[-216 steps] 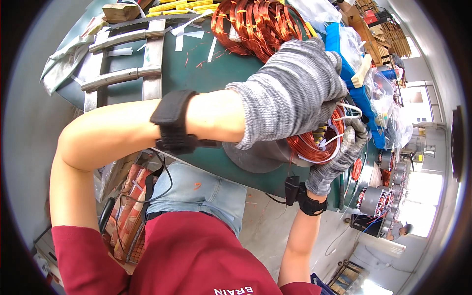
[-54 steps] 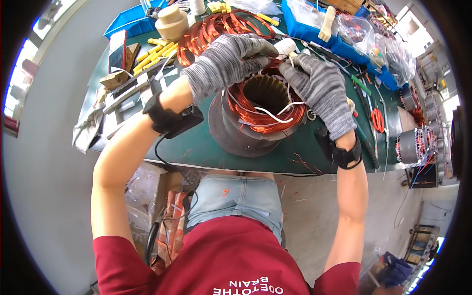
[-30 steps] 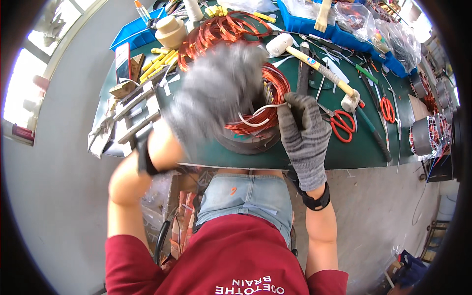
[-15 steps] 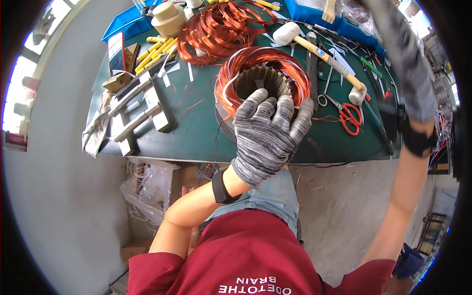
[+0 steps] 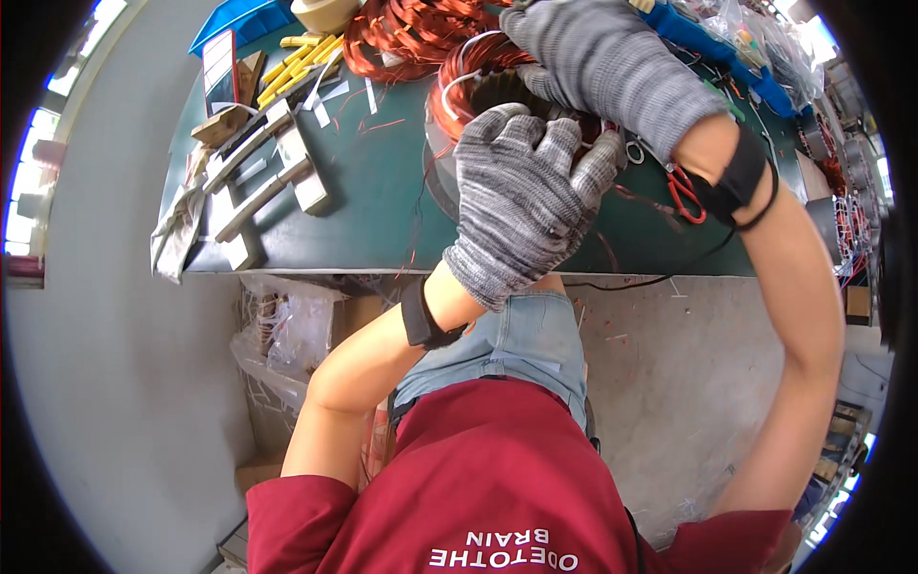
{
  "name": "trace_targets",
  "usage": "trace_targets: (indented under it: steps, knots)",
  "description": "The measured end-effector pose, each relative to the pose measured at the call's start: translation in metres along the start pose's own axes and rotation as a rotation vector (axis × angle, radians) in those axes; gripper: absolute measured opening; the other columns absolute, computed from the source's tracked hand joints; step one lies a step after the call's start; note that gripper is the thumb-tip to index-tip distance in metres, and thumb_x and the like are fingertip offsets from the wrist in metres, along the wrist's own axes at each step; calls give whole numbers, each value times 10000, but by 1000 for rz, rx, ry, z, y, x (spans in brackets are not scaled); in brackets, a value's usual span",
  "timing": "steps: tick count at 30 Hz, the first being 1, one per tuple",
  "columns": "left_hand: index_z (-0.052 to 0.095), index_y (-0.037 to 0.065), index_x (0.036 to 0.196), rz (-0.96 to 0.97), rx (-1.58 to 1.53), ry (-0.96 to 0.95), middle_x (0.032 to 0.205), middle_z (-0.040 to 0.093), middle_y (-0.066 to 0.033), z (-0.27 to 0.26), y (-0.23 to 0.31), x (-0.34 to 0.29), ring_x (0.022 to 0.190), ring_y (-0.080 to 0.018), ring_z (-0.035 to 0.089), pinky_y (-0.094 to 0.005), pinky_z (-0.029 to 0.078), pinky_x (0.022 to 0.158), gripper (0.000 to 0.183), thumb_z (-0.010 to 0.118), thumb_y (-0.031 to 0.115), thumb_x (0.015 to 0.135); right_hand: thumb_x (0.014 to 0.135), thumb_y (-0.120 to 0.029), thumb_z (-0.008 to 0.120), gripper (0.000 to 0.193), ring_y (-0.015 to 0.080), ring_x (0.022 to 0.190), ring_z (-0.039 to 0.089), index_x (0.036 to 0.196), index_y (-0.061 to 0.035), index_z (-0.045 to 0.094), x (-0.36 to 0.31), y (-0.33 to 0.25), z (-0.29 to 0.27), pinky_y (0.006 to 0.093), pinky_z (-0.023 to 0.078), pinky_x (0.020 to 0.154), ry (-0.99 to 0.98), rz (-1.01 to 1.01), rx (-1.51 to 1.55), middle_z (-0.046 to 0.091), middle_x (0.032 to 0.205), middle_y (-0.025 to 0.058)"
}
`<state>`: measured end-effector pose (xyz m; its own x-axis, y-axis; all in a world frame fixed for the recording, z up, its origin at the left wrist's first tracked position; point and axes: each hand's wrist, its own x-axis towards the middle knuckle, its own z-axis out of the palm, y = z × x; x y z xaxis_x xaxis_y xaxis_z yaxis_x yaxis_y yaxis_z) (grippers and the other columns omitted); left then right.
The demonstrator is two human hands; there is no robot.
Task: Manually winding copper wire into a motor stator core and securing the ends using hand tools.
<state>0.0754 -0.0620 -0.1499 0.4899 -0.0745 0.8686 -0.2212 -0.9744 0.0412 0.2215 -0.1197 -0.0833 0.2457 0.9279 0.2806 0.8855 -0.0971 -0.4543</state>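
A motor stator (image 5: pixel 455 88) wound with copper wire and tied with white cord rests on a round grey base (image 5: pixel 440 177) near the table's front edge. My left hand (image 5: pixel 526 196), in a grey striped glove, has its fingers bent over the stator's near rim. Across the stator's right and far side lies my gloved right hand (image 5: pixel 612 72), its thumb by the bore and its fingers over the windings. Its fingertips are partly lost at the far side. Both hands cover much of the stator. Red-handled scissors (image 5: pixel 685 194) lie beside my right wrist.
Loose copper wire coils (image 5: pixel 402 38) lie behind the stator. On the left are yellow sticks (image 5: pixel 301 72), a phone (image 5: pixel 220 72), and a metal frame (image 5: pixel 273 187). Blue trays (image 5: pixel 239 21) stand at the back left and back right (image 5: pixel 765 86). A dark cable (image 5: pixel 660 279) hangs along the front edge.
My right hand has swung down from the upper right onto the stator. The left hand stays at the near rim. The view has shifted, and the mallet is now hidden.
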Motion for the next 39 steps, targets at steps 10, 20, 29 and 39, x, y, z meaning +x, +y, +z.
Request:
trace_targets:
  steps: [10,20,29,39]
  knots:
    - [628,170,906,-5,-25,1,852,577,-55,-2,-1,-3,776,-249,536,-432,405,742,291,600,208,619,906,-181,472,347,220,1070,517,1204,-5,466,11,-13,11,306,395,935,-141,-89,22,517,1203,115]
    - [656,208,871,152,-223,64,823,590,-31,-7,-33,-5,796,-257,559,-474,375,844,255,656,175,618,908,-193,476,388,205,1080,498,1237,9,439,-24,-21,-79,293,380,951,-270,87,146,504,1208,123]
    - [668,209,881,174,-394,-29,841,580,-42,-14,-56,-7,832,-260,549,-490,319,913,276,671,185,606,942,-209,431,422,189,1112,465,1291,19,366,1,20,5,287,364,972,-58,233,1120,484,1218,143]
    - [672,37,863,64,-652,-401,946,608,-113,-45,-88,4,968,-269,525,-410,311,970,245,528,111,679,856,-147,527,166,247,792,609,969,-46,595,-147,74,-16,337,484,733,7,670,-79,620,852,113]
